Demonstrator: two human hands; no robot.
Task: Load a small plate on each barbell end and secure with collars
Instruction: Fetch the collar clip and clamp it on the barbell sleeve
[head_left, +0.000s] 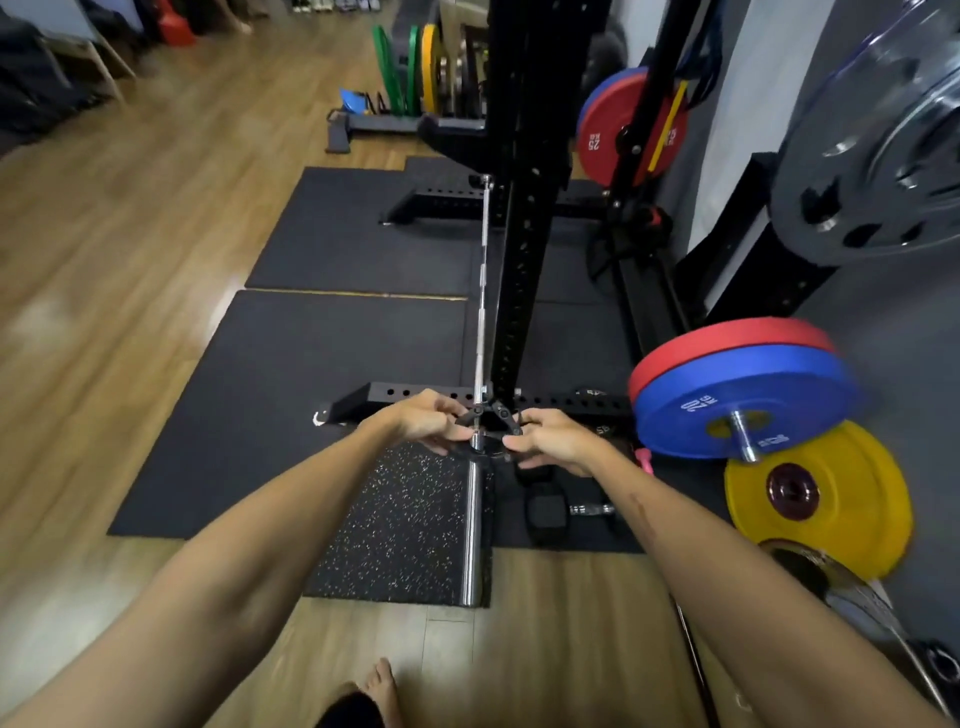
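On the near sleeve of the bar (474, 525) a small plate (488, 451) already sits, and the left hand (422, 420) and right hand (553, 439) pinch the collar (491, 415) against it, while the far end looks bare.

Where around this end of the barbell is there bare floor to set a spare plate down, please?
Left of the barbell, the black mat is bare out to the wood floor. The speckled mat under the sleeve is bare too. The right side is crowded: dumbbells, then the blue plate and yellow plate by the wall.
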